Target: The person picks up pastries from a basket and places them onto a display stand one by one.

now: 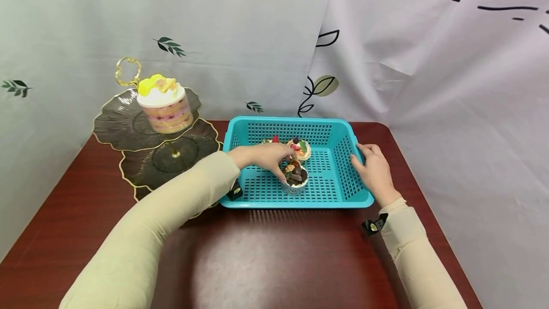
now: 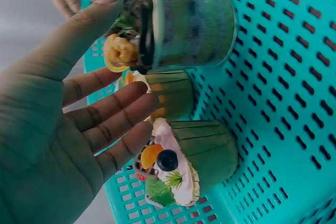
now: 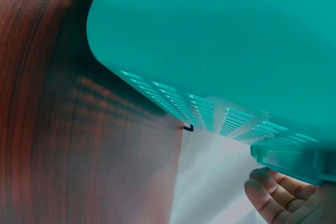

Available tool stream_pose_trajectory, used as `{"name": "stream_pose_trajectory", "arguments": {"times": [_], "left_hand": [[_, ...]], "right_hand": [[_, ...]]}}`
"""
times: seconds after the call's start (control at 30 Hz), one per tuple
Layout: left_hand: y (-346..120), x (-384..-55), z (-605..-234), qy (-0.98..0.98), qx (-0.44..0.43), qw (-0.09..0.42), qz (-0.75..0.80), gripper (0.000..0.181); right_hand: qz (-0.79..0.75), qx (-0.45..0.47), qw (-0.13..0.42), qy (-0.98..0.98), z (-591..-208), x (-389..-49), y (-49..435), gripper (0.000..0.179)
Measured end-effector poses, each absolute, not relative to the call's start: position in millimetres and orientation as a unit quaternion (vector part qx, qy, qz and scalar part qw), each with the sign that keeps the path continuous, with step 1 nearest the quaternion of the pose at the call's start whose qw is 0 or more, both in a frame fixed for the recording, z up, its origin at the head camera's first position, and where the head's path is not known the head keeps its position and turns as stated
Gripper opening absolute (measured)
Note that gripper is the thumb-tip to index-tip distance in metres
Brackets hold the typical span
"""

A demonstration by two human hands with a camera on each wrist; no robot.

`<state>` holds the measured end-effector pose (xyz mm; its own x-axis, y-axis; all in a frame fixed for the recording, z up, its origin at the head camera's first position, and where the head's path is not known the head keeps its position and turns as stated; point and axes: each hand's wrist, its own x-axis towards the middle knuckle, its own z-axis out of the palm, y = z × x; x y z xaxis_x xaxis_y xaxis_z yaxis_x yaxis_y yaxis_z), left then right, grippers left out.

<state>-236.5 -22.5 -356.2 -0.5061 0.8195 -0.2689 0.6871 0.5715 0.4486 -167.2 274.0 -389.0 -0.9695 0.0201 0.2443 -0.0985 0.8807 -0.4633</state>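
My left hand (image 1: 270,155) reaches into a turquoise plastic basket (image 1: 296,204). Its thumb and spread fingers straddle the top of a clear dessert cup (image 2: 194,24), which has chocolate pieces and a walnut-like topping and stands upright on the basket floor. The fingers are not wrapped round it. Behind the cup are two fruit-topped cupcakes: one (image 1: 300,149) beside my fingertips, the other (image 2: 205,153) partly hidden by my hand in the head view. My right hand (image 1: 375,173) holds the basket's right rim, thumb on the inner side and fingers on the outside.
To the basket's left stands a tiered dark stand (image 1: 116,123) with gold scalloped edges and a ring handle (image 1: 128,71). A layered cake cup (image 1: 167,106) with yellow fruit sits on its upper plate. Everything rests on a reddish-brown table (image 1: 274,261) against pale printed curtains (image 1: 240,37).
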Motion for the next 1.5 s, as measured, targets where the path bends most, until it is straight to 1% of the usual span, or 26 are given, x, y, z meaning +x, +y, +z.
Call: {"name": "stream_pose_trajectory", "arguments": {"times": [0.33,0.73,0.93,1.17,1.5], "left_hand": [[-17.1,-235.5,-365.3,0.855,0.433,0.257,0.124,0.077],[-14.4,-240.4,-378.8,0.847,0.438,0.259,0.154,0.074],[-14.2,-239.3,-379.0,0.848,0.439,0.248,0.163,0.07],[-13.6,-237.0,-380.2,0.856,0.435,0.238,0.147,0.072],[-12.4,-234.5,-379.3,0.857,0.435,0.225,0.162,0.063]], "right_hand": [[0.244,0.026,0.124,-0.961,-390.0,-167.9,273.1,0.05],[0.248,0.024,0.131,-0.96,-389.6,-168.2,274.2,0.05],[0.247,0.021,0.128,-0.96,-389.2,-168.7,274.2,0.05],[0.253,0.015,0.124,-0.959,-390.5,-167.4,274.2,0.05],[0.254,0.019,0.129,-0.958,-390.9,-168.5,275.0,0.05]]}}
